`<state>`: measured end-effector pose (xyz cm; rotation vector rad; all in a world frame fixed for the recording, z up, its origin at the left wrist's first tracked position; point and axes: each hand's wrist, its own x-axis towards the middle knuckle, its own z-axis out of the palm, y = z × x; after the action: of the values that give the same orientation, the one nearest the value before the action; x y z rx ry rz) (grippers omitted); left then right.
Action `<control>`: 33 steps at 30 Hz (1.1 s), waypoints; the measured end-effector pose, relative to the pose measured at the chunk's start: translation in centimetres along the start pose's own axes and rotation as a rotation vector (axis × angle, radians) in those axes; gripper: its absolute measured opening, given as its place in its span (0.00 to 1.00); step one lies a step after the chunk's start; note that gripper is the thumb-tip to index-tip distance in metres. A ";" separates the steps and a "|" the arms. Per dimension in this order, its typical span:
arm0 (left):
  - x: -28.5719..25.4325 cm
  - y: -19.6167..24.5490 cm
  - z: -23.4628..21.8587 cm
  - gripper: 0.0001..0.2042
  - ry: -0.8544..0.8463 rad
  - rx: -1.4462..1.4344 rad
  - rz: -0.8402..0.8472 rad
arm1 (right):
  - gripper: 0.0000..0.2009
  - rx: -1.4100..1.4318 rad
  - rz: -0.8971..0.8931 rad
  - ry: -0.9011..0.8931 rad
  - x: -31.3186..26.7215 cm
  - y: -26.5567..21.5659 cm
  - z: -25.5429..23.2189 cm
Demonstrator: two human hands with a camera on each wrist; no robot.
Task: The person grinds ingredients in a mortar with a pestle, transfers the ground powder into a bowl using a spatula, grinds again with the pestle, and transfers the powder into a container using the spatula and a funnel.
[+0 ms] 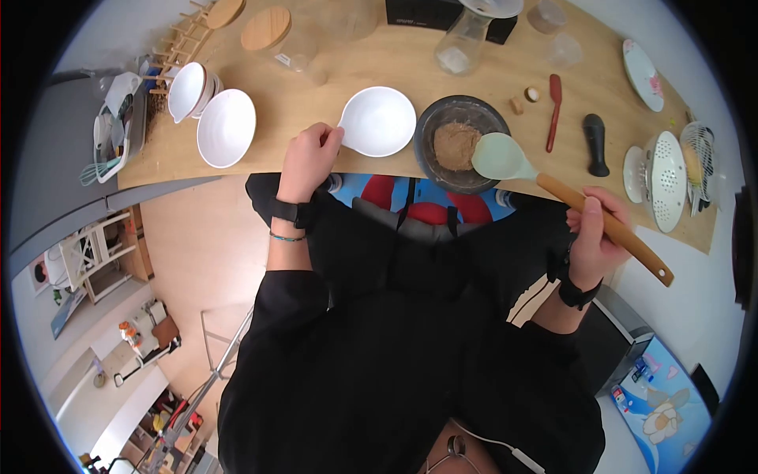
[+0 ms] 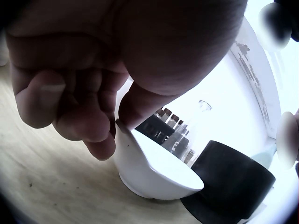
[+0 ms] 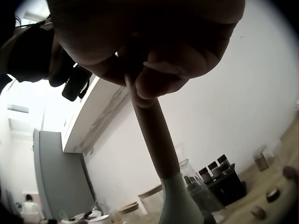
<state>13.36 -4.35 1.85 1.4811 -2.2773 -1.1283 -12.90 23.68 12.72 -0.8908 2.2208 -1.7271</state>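
Note:
My left hand [image 1: 310, 164] pinches the near-left rim of a white bowl [image 1: 380, 121] between thumb and fingers. In the left wrist view the bowl [image 2: 135, 163] tilts slightly, low over the wooden table. To its right stands a dark grey bowl [image 1: 430, 110] holding a mound of brown powder [image 1: 452, 144]. My right hand [image 1: 598, 235] grips the wooden handle of a ladle [image 1: 557, 191], whose pale green head [image 1: 499, 158] overlaps the right part of the dark bowl and its powder. In the right wrist view the fingers wrap around the handle [image 3: 156, 135].
More white bowls [image 1: 226, 130] stand at the left, near a dish rack. To the right lie a red spatula [image 1: 554, 114], a black handle-shaped tool [image 1: 595, 146] and a white colander [image 1: 668, 182]. Glass jars [image 1: 461, 51] line the back. The table's front edge runs close to me.

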 end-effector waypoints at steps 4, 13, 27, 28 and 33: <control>0.0 1.1 0.1 0.16 -0.054 -0.006 -0.093 | 0.05 0.044 -0.013 0.001 1.4 1.1 -0.3; 0.0 0.8 1.2 0.20 -0.011 0.034 -0.174 | 0.03 -0.012 0.080 -0.095 2.1 -1.3 -1.1; -1.7 -1.9 3.8 0.24 0.100 -0.106 -0.040 | 0.05 0.270 0.084 0.029 -5.0 0.4 -0.8; -2.1 -1.8 3.9 0.24 0.101 -0.111 -0.032 | 0.05 0.255 0.099 0.029 -5.2 0.2 -0.8; -2.1 -2.3 4.9 0.24 0.111 -0.195 -0.049 | 0.08 0.187 0.081 0.021 -5.2 0.8 -0.7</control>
<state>13.37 -0.67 -2.62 1.4904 -2.0064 -1.2102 -9.31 27.26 11.14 -0.7341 2.0357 -1.8756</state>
